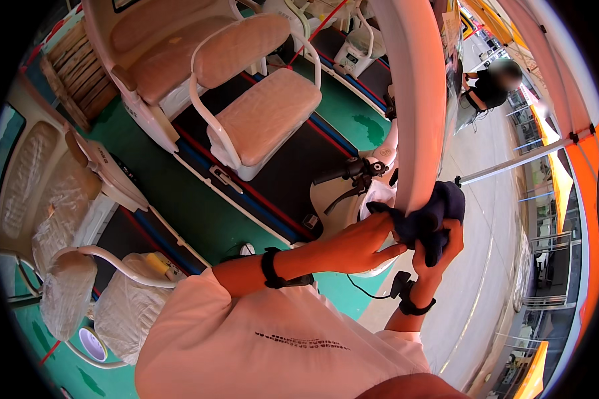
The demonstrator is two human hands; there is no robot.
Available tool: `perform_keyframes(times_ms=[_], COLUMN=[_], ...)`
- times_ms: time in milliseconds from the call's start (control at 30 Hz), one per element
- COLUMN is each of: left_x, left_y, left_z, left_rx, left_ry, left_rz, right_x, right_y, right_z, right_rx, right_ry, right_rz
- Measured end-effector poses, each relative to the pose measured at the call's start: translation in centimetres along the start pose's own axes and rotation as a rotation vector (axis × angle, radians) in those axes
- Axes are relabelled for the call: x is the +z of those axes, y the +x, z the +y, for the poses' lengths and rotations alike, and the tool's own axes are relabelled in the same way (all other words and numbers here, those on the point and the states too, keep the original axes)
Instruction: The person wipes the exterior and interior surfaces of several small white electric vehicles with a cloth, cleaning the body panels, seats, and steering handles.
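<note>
A dark navy cloth [429, 219] is bunched against the near end of a long, pale, curved body panel or pillar [417, 99] of a small vehicle. My left hand [379, 237] comes in from the left, its fingers gripping the cloth's left part beside the panel. From below, my right hand [442, 249] holds the cloth's right part, with folds hanging over the fingers. Both wrists wear black straps. Just left of the panel is a handlebar with a black grip [332, 173] and a brake lever [337, 199]. The cloth hides some fingertips.
A plastic-covered tan seat [267, 117] with white armrests stands on a black vehicle floor [279, 174]. More vehicles with wrapped seats [125, 304] are at left. A tent pole [514, 162] crosses at right. Another person [489, 87] stands beyond the panel, at upper right.
</note>
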State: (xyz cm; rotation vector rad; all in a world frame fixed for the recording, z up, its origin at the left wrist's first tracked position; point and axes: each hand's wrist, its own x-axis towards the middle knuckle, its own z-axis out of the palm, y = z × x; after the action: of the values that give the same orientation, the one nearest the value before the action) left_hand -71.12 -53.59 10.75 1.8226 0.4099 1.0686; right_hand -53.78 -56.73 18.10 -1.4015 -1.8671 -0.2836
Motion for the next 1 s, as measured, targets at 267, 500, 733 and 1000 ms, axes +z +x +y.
perform_keyframes(times_ms=[267, 500, 733, 1000], left_x=[1.4, 1.8, -5.3, -4.0], left_y=[-0.8, -1.2, 1.9, 2.5], left_z=[-2.0, -3.3, 2.7, -0.6], left_rx=[-0.025, -0.137, 0.221, 0.251], left_ry=[-0.271, -0.177, -0.098, 0.201], left_rz=[0.152, -0.161, 0.366, 0.333], right_x=[2.8, 1.6, 4.9, 9.4], right_y=[-7.7, -9.4, -2.4, -5.4], right_z=[-1.0, -1.6, -3.3, -1.5], right_rx=[0.57, 0.597, -0.001, -0.104], right_ry=[0.233, 0.154, -0.009, -0.04], right_rz=[0.048, -0.002, 0.234, 0.526])
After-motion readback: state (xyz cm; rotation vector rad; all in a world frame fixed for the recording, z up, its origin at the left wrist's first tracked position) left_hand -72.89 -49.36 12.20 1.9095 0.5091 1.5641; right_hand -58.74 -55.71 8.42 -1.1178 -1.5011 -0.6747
